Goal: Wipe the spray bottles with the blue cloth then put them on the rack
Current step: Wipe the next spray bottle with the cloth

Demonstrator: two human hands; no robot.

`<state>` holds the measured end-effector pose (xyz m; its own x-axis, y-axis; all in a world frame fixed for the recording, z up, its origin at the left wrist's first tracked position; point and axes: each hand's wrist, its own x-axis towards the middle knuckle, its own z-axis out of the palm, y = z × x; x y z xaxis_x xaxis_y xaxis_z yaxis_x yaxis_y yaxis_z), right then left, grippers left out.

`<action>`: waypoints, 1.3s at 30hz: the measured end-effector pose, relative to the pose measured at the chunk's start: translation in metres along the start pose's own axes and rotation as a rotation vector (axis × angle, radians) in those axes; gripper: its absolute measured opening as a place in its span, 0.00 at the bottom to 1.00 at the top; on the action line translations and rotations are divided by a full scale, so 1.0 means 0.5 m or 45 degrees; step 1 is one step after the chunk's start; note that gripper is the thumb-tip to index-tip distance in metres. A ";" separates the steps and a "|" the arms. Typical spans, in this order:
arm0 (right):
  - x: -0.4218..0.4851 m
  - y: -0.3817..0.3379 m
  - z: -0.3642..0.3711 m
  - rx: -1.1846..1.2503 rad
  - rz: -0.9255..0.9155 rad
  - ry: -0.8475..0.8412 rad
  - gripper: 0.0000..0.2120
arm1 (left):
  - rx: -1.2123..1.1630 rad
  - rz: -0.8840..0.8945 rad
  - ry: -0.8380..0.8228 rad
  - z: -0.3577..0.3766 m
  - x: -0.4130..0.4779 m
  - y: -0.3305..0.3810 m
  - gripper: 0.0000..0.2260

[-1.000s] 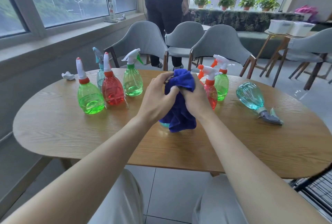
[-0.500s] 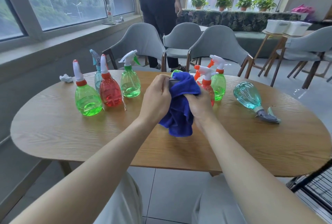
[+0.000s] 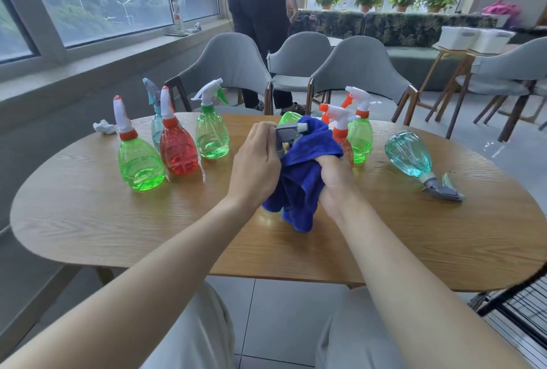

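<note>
So the left hand (image 3: 255,166) has its fingers curled tight round the grey plastic trigger head of the spray bottle (image 3: 291,133) that's getting cleaned. It's held upright over the oval wooden table (image 3: 88,220), with the body almost totally buried in the fluffy blue cloth (image 3: 302,182). The right hand (image 3: 336,179) is clutching that cloth round the body, just across from the left fingers. Its fingertips are tucked under the fold, though, so I can't see them.

My take on doing this bit well: keep the head pinned with the left so the bottle can't spin. Then twist the cloth-wrapped right hand around and work down to the base. Don't skip the neck just below the left fingers.

Watch the red plastic bottle with the orange trigger (image 3: 340,134) right behind the right knuckles, it'd be easy to knock. The black wire rack (image 3: 515,306) is well off past the right elbow.
</note>
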<state>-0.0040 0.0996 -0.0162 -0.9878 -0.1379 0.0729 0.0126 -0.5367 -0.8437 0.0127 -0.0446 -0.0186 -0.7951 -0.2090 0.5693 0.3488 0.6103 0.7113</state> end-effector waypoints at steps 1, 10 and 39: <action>-0.001 -0.003 0.002 -0.026 -0.032 -0.004 0.08 | 0.012 0.009 -0.004 -0.001 -0.001 -0.001 0.12; 0.001 -0.041 0.057 -1.126 -0.552 0.098 0.05 | 0.037 0.062 -0.095 -0.016 0.000 -0.007 0.13; -0.004 -0.031 0.037 -0.998 -0.546 0.117 0.20 | -0.087 0.038 -0.114 -0.022 0.013 -0.021 0.12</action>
<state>0.0008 0.0929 0.0066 -0.8923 0.0288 0.4506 -0.4365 0.1999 -0.8772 0.0093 -0.0608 -0.0180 -0.8241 -0.1207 0.5534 0.4033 0.5610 0.7229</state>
